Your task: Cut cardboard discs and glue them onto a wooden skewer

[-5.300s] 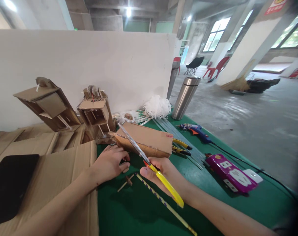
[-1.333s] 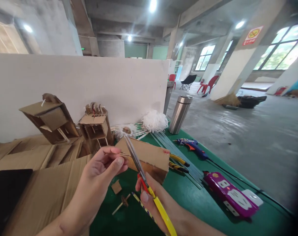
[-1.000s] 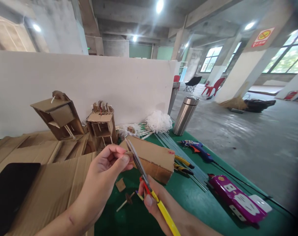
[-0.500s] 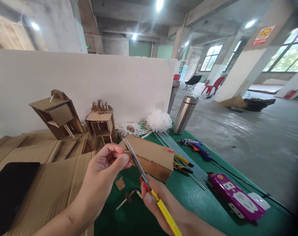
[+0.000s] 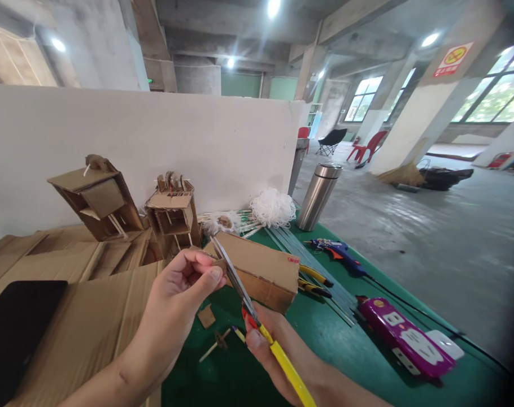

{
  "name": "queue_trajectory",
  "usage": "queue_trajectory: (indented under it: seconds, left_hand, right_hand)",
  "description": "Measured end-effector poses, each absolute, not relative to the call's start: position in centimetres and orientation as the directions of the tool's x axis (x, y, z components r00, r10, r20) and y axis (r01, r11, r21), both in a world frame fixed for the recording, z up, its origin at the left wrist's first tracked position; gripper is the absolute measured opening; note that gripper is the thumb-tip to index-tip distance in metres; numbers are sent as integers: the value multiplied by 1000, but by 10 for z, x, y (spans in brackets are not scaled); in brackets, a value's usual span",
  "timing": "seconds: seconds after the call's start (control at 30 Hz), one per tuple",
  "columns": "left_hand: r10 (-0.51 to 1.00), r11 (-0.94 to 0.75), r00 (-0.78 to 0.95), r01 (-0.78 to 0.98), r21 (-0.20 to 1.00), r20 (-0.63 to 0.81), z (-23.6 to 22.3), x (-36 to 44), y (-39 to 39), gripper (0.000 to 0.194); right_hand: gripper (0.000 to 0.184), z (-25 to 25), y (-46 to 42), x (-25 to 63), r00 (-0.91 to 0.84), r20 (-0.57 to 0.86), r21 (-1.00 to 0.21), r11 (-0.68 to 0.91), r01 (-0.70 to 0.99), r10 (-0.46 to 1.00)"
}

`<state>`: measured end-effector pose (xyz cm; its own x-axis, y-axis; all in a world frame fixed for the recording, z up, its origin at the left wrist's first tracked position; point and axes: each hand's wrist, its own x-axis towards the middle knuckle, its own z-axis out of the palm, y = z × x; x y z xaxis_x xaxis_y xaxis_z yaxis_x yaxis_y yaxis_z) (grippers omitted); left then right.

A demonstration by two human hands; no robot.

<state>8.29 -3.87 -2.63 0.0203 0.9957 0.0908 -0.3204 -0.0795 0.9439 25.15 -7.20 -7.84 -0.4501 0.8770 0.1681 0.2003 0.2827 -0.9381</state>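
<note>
Right hand (image 5: 278, 330) holds scissors (image 5: 266, 337), left hand (image 5: 176, 297) cardboard (image 5: 220, 264)

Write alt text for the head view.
A left hand pinches a small cardboard piece beside scissors held in the right hand, over a green table. Nearby are cardboard boxes, pliers and a glue gun.

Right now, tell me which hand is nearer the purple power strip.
Right. The right hand, holding the scissors, is left of the power strip, apart from it; the left hand, pinching a small cardboard piece, is farther left.
</note>
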Motion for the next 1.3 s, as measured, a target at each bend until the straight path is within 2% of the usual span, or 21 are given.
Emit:
queue_trajectory:
  seconds: [0.23,0.5,0.93,1.3]
  left_hand:
    - [996,-79,2,-309,948,84,-25,84,-39,24]
    - [995,-90,9,-283,955,96,-27,82,-38,21]
    - [996,-87,11,-281,956,94,-28,82,-37,20]
    - [994,-104,10,-259,960,110,-27,80,-38,15]
  right_hand:
    - [53,-76,-73,252,-478,118,-960,222,167,870]
    - [47,-74,-73,255,-461,155,-936,279,215,874]
    - [52,-76,-73,252,-461,141,-949,253,190,876]
    - [54,-78,-74,254,-445,71,-941,208,266,893]
